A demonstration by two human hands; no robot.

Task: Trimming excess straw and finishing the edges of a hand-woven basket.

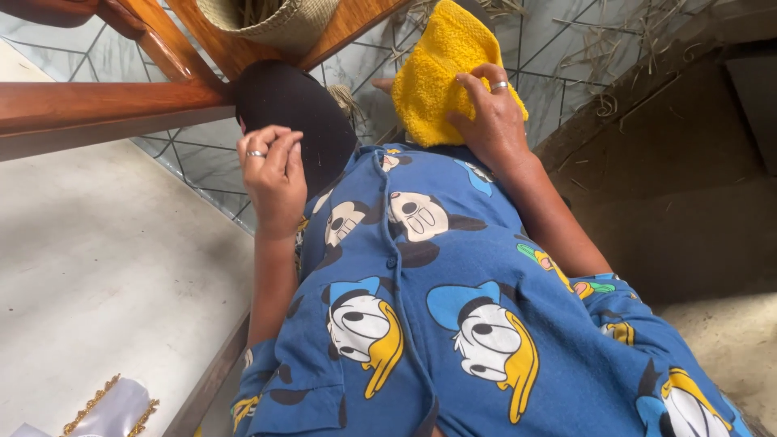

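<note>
View: looking down the person's own front, over a blue shirt (453,324) printed with cartoon figures.
Right hand (490,113): lies palm down and spread flat on a yellow cloth (433,77), fingers resting on top of it rather than closed around it; a ring shows on one finger.
Yellow cloth: folded, fluffy, terry-like; it sits just above the top edge of the blue shirt, pressed under the right hand, with part of it sticking out past the fingers.
Left hand (273,174): loosely curled, fingertips drawn together toward the thumb, also wearing a ring; whether it pinches anything cannot be told. It touches or hovers at a black rounded shape (295,113).
Black rounded shape: left of the yellow cloth, just beside it, likely a clothed knee.
Wooden frame (113,101): reddish brown bars, further left of the cloth and above the left hand.
Woven basket (271,20): pale straw, above and left of the cloth, set in the wooden frame.
Floor (566,57): pale tiles with dark lines beyond the cloth, scattered with dry straw.
</note>
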